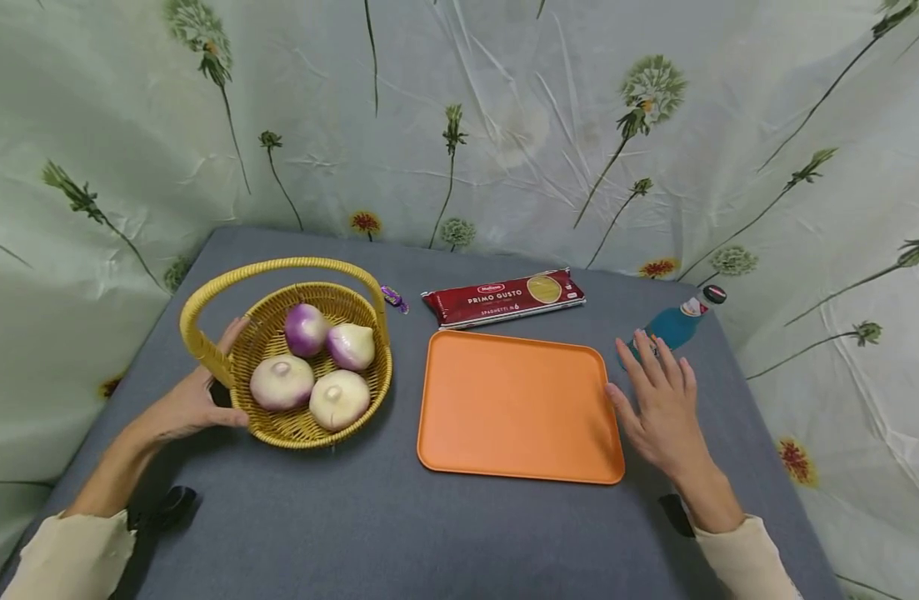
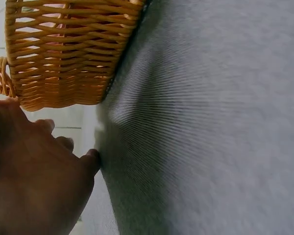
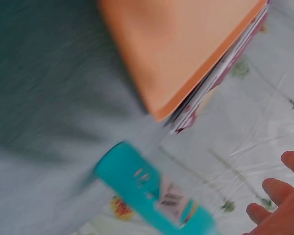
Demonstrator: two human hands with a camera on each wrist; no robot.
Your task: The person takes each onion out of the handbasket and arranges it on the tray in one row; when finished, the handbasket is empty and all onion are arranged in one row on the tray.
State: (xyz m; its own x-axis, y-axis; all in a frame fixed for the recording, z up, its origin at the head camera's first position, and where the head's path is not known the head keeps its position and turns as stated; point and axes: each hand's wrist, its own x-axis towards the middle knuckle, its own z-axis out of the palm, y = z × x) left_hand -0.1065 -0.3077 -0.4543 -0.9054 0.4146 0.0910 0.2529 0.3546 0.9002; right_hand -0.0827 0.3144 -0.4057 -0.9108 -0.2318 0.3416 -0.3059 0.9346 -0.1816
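A yellow wicker basket (image 1: 302, 442) with an arched handle stands at the left, holding several round purple-and-white vegetables (image 1: 282, 382). My left hand (image 1: 192, 400) is at the basket's left side, thumb near its front rim and fingers spread along the outside. In the left wrist view, the fingers (image 2: 90, 161) reach past the wicker wall, loosely bent near the tabletop. My right hand (image 1: 663, 412), fingers apart, hovers by the right edge of the orange tray (image 1: 519, 408). A bottle of blue liquid (image 1: 672, 327) is just beyond its fingertips, partly hidden by them in the head view.
A red packet of spaghetti (image 1: 504, 300) lies behind the tray. A small purple wrapped sweet (image 1: 394, 298) is beside the basket. The grey-covered table (image 1: 429, 533) ends at the back against a dandelion-patterned curtain (image 1: 504, 125).
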